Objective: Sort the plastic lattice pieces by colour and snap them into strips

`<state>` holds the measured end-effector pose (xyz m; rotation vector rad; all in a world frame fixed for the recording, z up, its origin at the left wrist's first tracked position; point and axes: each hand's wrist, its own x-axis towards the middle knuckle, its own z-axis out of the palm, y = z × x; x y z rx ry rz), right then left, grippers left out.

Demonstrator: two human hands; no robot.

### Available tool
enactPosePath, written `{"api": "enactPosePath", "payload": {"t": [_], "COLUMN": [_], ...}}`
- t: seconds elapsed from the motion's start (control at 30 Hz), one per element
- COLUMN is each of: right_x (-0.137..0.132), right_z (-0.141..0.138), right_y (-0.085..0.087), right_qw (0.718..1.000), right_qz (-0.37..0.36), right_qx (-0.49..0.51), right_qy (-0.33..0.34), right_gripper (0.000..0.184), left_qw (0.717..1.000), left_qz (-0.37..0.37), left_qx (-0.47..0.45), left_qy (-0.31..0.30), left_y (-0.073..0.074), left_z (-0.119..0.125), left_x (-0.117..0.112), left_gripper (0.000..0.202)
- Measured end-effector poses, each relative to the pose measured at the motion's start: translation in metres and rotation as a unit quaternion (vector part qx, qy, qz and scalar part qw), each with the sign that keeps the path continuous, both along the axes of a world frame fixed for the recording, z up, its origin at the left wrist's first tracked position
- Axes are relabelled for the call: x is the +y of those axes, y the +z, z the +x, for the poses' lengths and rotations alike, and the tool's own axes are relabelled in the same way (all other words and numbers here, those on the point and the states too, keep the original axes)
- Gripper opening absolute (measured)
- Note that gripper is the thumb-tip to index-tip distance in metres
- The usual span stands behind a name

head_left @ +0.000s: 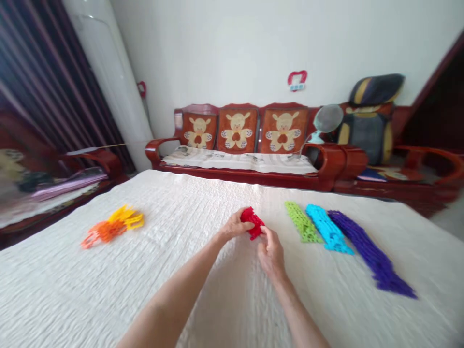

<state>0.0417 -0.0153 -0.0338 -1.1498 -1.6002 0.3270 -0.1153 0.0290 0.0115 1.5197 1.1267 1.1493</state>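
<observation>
In the middle of the white quilted cover, a small red knitted or net-like piece (253,221) lies between my two hands. My left hand (235,226) grips its left side, thumb across the top. The fingers of my right hand (271,249) pinch its lower right edge. Off to the right, three similar strips lie side by side: lime green (303,222), bright blue (329,229) and a longer purple one (371,251). At the left, orange (108,231) and yellow (128,217) pieces are bunched together, with a paler salmon end.
Beyond the white cover (174,193) stands a red wooden sofa (232,173) with three bear-patterned cushions. A small round fan-like object (328,120) is by its right arm. A massage-type chair pad (366,130) rests on the right chair. Dark curtains (61,72) hang at left.
</observation>
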Motion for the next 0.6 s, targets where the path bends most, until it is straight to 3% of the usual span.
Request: {"api": "enactPosePath", "payload": {"t": [0.3, 0.6], "right_x": [-0.015, -0.036], "right_z": [-0.069, -0.202], "right_y": [0.002, 0.008], "right_qw": [0.992, 0.978], "right_qz": [-0.040, -0.022], "right_qx": [-0.031, 0.014], "right_qy": [0.113, 0.207], "right_gripper": [0.046, 0.045], "left_qw": [0.991, 0.963], "left_qz": [-0.005, -0.009], "left_qx": [0.027, -0.003], "left_qy": [0.130, 0.269], "left_y": [0.000, 0.003], "left_z": [-0.087, -0.193], "left_x": [-0.065, -0.119], "left_gripper": [0.069, 0.063]}}
